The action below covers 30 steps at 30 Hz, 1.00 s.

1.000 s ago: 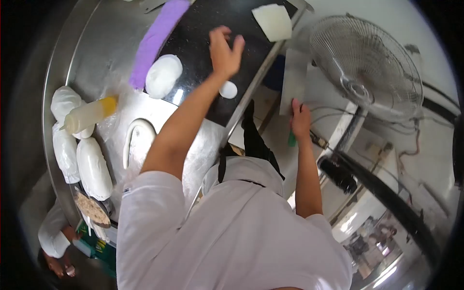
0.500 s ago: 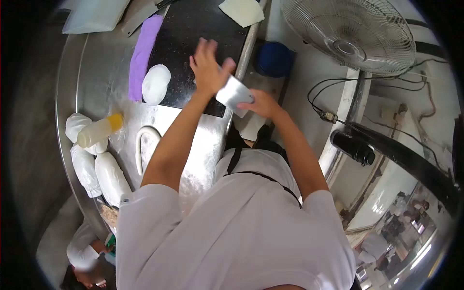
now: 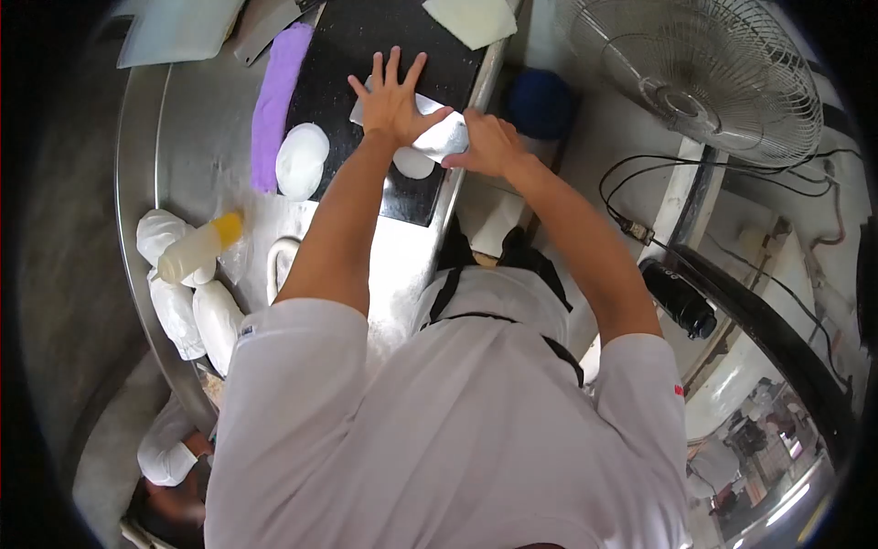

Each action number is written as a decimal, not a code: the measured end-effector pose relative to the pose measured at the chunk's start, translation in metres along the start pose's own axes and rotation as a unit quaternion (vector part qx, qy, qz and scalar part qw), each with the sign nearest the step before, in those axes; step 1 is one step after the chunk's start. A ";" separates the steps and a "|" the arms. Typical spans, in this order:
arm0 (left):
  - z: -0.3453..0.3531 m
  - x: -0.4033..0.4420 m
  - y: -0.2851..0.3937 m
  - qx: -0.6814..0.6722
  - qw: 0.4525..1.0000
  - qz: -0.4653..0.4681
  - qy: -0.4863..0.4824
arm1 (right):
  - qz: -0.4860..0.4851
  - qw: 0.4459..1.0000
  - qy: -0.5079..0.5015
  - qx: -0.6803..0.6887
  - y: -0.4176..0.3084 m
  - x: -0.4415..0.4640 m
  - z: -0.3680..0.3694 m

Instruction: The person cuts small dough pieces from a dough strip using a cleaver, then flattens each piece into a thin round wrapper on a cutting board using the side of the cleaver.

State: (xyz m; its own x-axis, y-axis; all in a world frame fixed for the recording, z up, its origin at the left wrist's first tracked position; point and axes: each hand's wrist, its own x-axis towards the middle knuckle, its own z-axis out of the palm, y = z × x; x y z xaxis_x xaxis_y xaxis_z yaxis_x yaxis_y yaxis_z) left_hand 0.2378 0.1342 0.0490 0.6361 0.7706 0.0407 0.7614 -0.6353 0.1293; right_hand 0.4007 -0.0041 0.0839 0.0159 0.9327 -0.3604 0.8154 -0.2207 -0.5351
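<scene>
Left hand (image 3: 393, 112) partly hides the metal blade (image 3: 442, 137); right hand (image 3: 492, 146), 1 end.

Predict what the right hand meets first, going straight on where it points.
Probably the bare left hand, spread over the flat silver metal blade that the right hand holds; depth is unclear.

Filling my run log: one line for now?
Left hand: spread on metal blade | right hand: holding blade's end | small white disc: on black board

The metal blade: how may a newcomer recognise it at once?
Over the black board, the left hand spreads flat. Beneath it, the metal blade reaches the right hand; it is shiny and straight-edged, unlike the rounded white pieces nearby.
</scene>
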 end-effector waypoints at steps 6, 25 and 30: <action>-0.003 -0.030 0.009 -0.042 0.990 0.123 -0.057 | 0.023 0.998 -0.015 0.060 0.009 -0.035 0.045; 0.006 0.051 -0.004 -0.021 0.988 0.155 0.007 | -0.009 0.996 0.039 0.078 0.019 0.017 -0.007; 0.004 -0.024 -0.002 -0.043 0.975 0.208 -0.062 | 0.044 0.992 -0.043 0.107 -0.005 -0.041 0.048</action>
State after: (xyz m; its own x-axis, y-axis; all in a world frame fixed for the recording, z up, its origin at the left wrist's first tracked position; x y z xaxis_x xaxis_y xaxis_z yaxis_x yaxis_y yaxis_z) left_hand 0.2213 0.1164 0.0440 0.9018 0.4321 -0.0116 0.4246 -0.8806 0.2104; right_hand 0.3684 -0.0553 0.0649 0.0245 0.8809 -0.4727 0.6717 -0.3647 -0.6448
